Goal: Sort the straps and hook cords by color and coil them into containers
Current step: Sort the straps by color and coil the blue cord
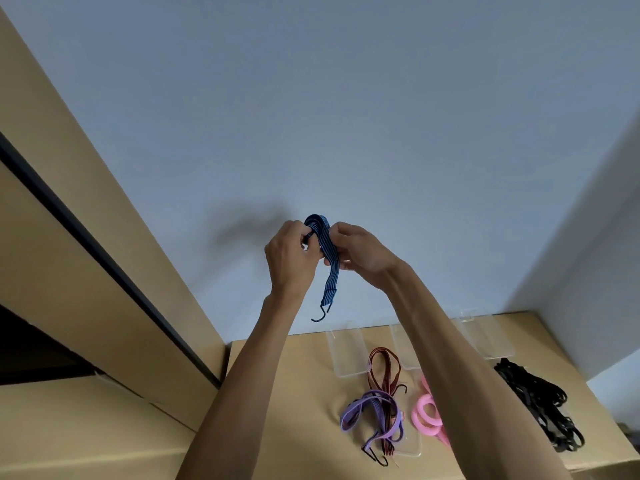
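Note:
I hold a blue striped hook cord [329,265] up in front of the wall, folded into a loop at its top. My left hand [292,258] pinches one side of the fold and my right hand [360,252] pinches the other. Its free end hangs down with a black hook [320,315] at the tip. On the wooden table [277,393] below lie a dark red hook cord [381,368], a purple hook cord [370,414], a pink strap [426,414] and a heap of black straps [540,407].
Three clear plastic containers stand along the table's back edge: one at the left [348,351], one in the middle [403,344] and one at the right [485,337]. Another clear container [412,448] lies under the purple cord. A tan cabinet [86,254] rises at the left.

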